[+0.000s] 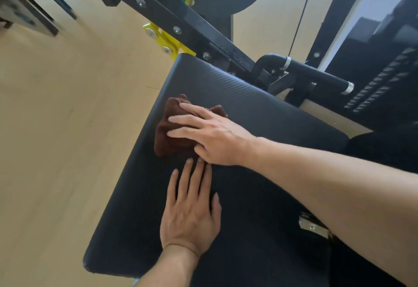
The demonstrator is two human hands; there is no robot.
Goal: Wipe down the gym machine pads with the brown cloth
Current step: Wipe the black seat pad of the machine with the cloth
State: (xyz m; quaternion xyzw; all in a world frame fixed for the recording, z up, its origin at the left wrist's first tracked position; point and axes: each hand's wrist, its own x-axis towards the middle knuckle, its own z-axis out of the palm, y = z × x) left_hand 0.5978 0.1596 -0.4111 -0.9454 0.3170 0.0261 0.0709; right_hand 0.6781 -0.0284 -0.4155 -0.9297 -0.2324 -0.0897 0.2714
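A large black ribbed pad [260, 110] of the gym machine fills the middle of the head view. A crumpled brown cloth [173, 126] lies on the pad near its left edge. My right hand [210, 137] presses flat on the cloth, fingers spread and pointing left, covering its right half. My left hand [192, 210] rests palm down on the bare pad just below the cloth, fingers together, fingertips close to my right hand. It holds nothing.
The machine's black steel frame [172, 13] with yellow brackets [162, 42] runs diagonally above the pad. A black padded handle bar [316, 72] and a weight stack [384, 78] stand at the right. Light wooden floor [56, 128] lies to the left.
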